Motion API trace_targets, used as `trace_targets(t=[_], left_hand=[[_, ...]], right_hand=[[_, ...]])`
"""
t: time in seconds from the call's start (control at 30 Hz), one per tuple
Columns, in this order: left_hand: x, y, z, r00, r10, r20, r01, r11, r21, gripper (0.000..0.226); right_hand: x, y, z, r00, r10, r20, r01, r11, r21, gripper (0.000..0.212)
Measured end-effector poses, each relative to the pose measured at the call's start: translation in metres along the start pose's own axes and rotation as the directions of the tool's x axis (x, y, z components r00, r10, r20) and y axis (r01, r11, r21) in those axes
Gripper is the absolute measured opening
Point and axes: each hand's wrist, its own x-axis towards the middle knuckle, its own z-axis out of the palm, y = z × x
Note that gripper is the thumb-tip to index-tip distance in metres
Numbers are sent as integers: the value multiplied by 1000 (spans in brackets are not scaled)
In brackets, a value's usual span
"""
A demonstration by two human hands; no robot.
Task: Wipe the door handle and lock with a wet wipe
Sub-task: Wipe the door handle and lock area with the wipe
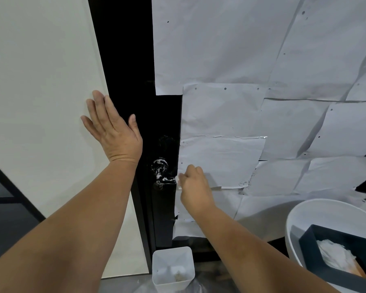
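The black lever door handle (164,180), smeared with white foam or residue, sat on the narrow black door stile between the white wall panel (40,81) and the sheets of grey paper (230,60) taped over the door. The smears ran from the round base down onto the lever itself. Any lock near it was lost in the dark stile and could not be made out.

The right hand (193,187) was at the lever's free end, its grip clenched round a small white wet wipe (179,182), only an edge of which showed past the knuckles. The left hand (112,127) lay flat against the wall and the door frame's edge, grip released, fingers straight, apparently bracing.

Judged from this, the wiping was barely begun, since most of the smear remained. The wipe looked bunched small, so it could have spread the residue along the handle rather than lifting it, or slipped from the fingers. Pressing on the lever's tip could have pushed it down and unlatched the door. The knuckles sat against the paper, whose loose edge might have torn or got wet.

Below stood a translucent white square bin (173,269), and at the right a white round tub (309,218) holding a dark blue tray (311,233) with crumpled white wipes (334,254).
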Motion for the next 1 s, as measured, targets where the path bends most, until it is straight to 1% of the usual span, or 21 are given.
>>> trace_targets(t=[0.07, 0.13, 0.23, 0.3, 0.33, 0.53, 0.63, 0.7, 0.8, 0.9, 1.0], left_hand=[[0, 0, 0, 1000, 2, 0, -2, 1000, 3, 59], [0, 0, -1, 1000, 2, 3, -2, 1000, 4, 59], [0, 1, -1, 1000, 2, -3, -2, 1000, 5, 58], [0, 1, 0, 1000, 2, -5, -2, 1000, 2, 58], [0, 1, 0, 1000, 1, -5, -1, 1000, 1, 58], [-1, 0, 0, 1000, 3, -1, -3, 1000, 0, 58], [-1, 0, 0, 1000, 6, 4, -6, 1000, -4, 58], [0, 0, 0, 1000, 3, 2, -3, 1000, -3, 58], [0, 1, -1, 1000, 6, -1, -6, 1000, -4, 57], [-1, 0, 0, 1000, 9, -5, -9, 1000, 7, 58], [-1, 0, 0, 1000, 9, -5, -9, 1000, 10, 58]], right_hand=[[2, -7, -1, 998, -57, 13, 57, 998, -9, 27], [0, 1, 2, 997, -76, 20, 77, 996, -36, 28], [-7, 23, 3, 1000, 5, -1, -5, 998, -55, 24], [-9, 27, 1, 998, 60, -15, -61, 997, -44, 26], [-9, 24, -1, 998, 62, -9, -63, 997, -37, 27], [2, -6, -3, 996, -46, 75, 44, 998, 38, 28], [1, 3, -1, 994, -60, 95, 60, 998, -1, 28], [-3, 14, -1, 997, -15, 78, 17, 999, -31, 27], [-7, 22, -1, 998, 53, 41, -52, 998, -23, 39], [-3, 8, -2, 998, 34, 43, -34, 999, -13, 30], [2, -8, -1, 997, -21, 77, 20, 1000, 13, 29]])
